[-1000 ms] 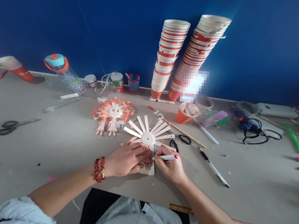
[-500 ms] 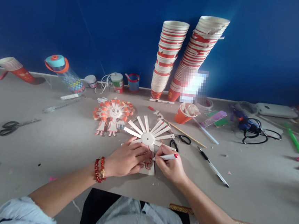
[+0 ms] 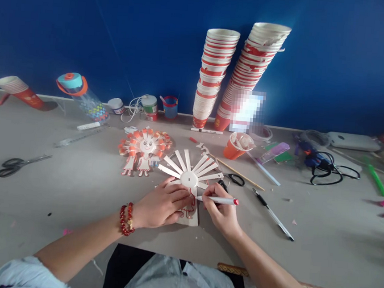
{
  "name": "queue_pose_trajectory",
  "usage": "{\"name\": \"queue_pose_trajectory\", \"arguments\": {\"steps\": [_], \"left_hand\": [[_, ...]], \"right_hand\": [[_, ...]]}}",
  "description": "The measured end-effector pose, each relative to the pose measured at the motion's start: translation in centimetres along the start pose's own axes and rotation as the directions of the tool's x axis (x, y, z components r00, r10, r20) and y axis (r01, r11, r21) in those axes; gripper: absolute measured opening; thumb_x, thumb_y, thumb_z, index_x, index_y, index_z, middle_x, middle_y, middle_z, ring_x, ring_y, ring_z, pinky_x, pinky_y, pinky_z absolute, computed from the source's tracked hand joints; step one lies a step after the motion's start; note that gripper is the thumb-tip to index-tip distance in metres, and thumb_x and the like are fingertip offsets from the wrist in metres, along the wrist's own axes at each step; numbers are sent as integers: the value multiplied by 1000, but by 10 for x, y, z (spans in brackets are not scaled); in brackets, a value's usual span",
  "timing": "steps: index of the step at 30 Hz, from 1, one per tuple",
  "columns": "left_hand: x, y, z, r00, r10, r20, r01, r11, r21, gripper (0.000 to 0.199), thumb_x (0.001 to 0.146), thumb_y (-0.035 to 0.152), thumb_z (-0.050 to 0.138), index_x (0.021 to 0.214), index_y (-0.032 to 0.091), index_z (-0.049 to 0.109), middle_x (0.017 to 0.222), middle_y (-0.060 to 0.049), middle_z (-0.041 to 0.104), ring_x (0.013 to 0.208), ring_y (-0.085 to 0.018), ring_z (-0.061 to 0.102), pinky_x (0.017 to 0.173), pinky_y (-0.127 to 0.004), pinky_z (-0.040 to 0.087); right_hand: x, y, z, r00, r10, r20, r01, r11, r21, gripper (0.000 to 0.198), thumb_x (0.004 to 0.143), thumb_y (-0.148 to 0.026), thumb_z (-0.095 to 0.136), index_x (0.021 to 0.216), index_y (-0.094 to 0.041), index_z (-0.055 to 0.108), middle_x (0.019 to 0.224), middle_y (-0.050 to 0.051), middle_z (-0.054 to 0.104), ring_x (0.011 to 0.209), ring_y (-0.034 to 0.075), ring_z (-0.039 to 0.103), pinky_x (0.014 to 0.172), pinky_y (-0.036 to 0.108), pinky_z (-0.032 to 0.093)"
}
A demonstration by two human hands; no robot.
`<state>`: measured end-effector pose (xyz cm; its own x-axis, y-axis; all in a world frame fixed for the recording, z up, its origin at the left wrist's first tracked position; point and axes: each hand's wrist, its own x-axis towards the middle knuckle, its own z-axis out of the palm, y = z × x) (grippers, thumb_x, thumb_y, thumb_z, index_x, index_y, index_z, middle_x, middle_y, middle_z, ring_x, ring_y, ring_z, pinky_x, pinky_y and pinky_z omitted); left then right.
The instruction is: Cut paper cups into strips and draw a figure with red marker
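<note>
A white paper cutout (image 3: 189,178) lies on the table in front of me, with a round middle and strips fanned out around its top. Its lower part carries a figure drawn in red outline. My left hand (image 3: 164,203) rests flat across the cutout's left side, fingers stretched out and hiding some of the drawing. In my right hand (image 3: 222,214) is a white marker (image 3: 220,200) with a red end, pinched between thumb and fingers. The marker's tip is at the right edge of the drawn figure. Finished-looking paper dolls (image 3: 146,151) with orange curled strips lie beyond my left hand.
Two tall stacks of paper cups (image 3: 207,80) stand against the blue wall. Black-handled scissors (image 3: 236,179) and a black pen (image 3: 273,214) lie right of my hand, below an orange cup of scraps (image 3: 238,146). More scissors (image 3: 22,165) lie at far left, near a bottle (image 3: 82,96).
My right hand has opened slightly around the marker, which now lies flatter, its red end farther right and more of it showing. My left hand stays on the cutout.
</note>
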<state>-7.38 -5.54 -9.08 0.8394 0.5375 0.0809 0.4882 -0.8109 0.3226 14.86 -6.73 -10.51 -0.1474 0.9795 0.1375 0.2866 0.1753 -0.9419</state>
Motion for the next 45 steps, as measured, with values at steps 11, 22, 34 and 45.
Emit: {"name": "queue_pose_trajectory", "arguments": {"steps": [11, 22, 34, 45], "left_hand": [[0, -1, -5, 999, 34, -3, -34, 999, 25, 45, 90, 23, 49, 134, 21, 49, 134, -8, 57, 128, -26, 44, 117, -51, 21], [0, -2, -3, 999, 35, -2, -35, 999, 11, 43, 90, 22, 48, 133, 21, 50, 135, -9, 56, 130, -26, 43, 117, -52, 18], [0, -1, -5, 1000, 22, 15, -22, 1000, 6, 40, 91, 24, 47, 131, 21, 50, 135, -8, 55, 131, -25, 41, 118, -51, 16], [1, -1, -5, 999, 34, -3, -34, 999, 15, 43, 88, 22, 51, 131, 21, 51, 132, -9, 56, 128, -26, 44, 117, -51, 21]], "right_hand": [[1, 0, 3, 999, -48, 26, 52, 981, -188, 11, 79, -17, 50, 69, -22, 46, 60, -4, 50, 54, 13, 44, 53, 23, 35], [0, 2, 4, 998, -19, 54, 32, 965, -262, 10, 79, -21, 51, 71, -23, 45, 58, -4, 51, 52, 14, 45, 54, 23, 36], [0, 0, 4, 998, -18, 68, 36, 960, -277, 10, 77, -19, 50, 70, -23, 45, 60, -3, 53, 53, 14, 48, 53, 23, 37], [-1, -1, 3, 996, -23, 80, 45, 959, -281, 9, 77, -20, 50, 69, -23, 47, 58, -3, 54, 51, 14, 48, 52, 23, 38]]}}
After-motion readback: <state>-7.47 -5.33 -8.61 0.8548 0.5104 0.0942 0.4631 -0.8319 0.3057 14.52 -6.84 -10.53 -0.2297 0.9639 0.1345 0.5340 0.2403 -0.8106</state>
